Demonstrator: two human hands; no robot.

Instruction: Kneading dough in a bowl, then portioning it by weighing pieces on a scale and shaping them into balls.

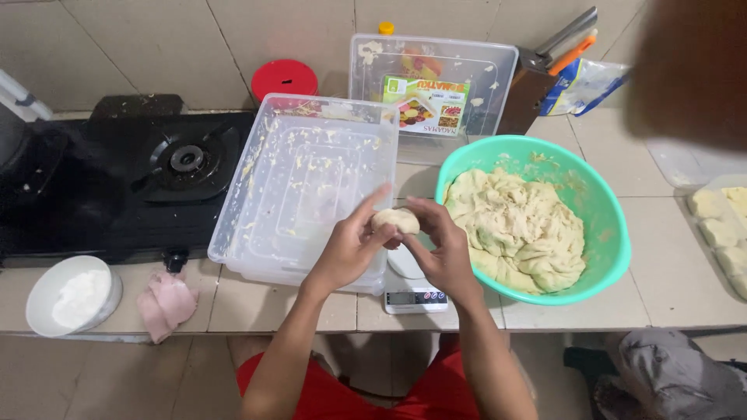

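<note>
Both hands hold one small pale dough ball (395, 221) above a small white kitchen scale (414, 295). My left hand (348, 250) cups it from the left with the fingers curled under it. My right hand (440, 250) pinches it from the right. Just to the right stands a mint-green bowl (611, 233) filled with a large mass of dough (517, 229). To the left lies an empty clear plastic tub (303, 187), smeared with bits of dough.
A black gas stove (124, 183) sits at the left. A white bowl of flour (74, 295) and a pink cloth (167, 305) lie near the counter's front edge. A clear lid (432, 82), a red lid (284, 78) and a knife block (529, 93) stand at the back. Dough portions (720, 225) fill a tray at the right.
</note>
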